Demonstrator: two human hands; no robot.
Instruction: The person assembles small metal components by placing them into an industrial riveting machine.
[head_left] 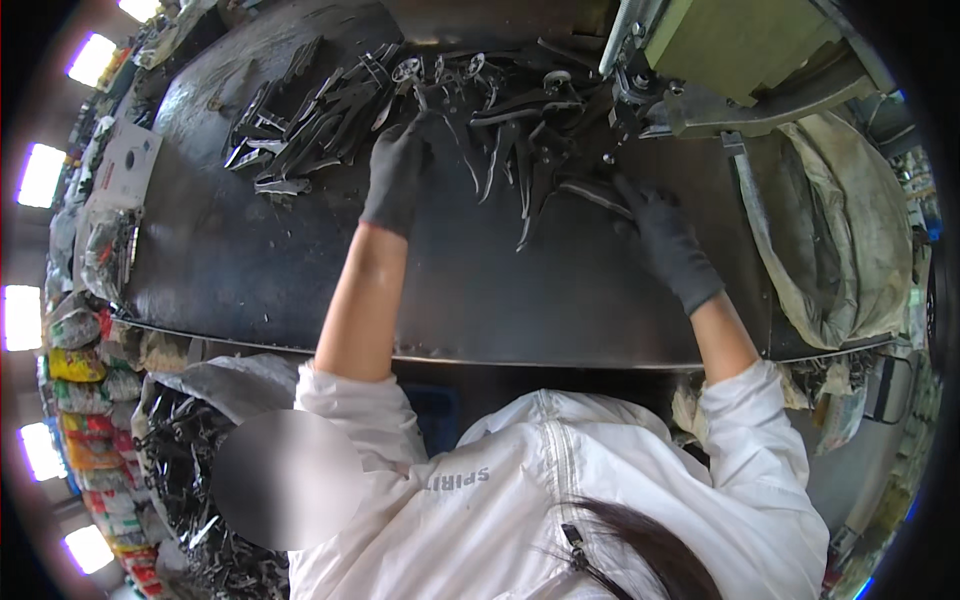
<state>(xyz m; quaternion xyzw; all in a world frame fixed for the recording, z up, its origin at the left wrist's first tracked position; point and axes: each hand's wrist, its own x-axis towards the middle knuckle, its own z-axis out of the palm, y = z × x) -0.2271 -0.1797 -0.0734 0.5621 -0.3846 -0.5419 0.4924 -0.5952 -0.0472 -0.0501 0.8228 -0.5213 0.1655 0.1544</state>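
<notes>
— While we lean over the dark metal surface (pixel 300 280), what do our two hands do?

— Both wear dark gloves. Our left hand (pixel 397 175) reaches into the pile of metal parts (pixel 330 110), fingers bent down onto the pieces; we cannot tell whether it grips one. Our right hand (pixel 665 235) lies on a long curved metal strip (pixel 590 192), fingers pressing it, not clenched.

— How many parts?

— Too many and too tangled to count: dozens of dark blades and a few small wheels, spread across the far half of the surface.

— And around it?

— One green machine (pixel 730 40) far right, one grey sack (pixel 850 230) beside it, and one bag of scrap (pixel 190 450) near left.
</notes>
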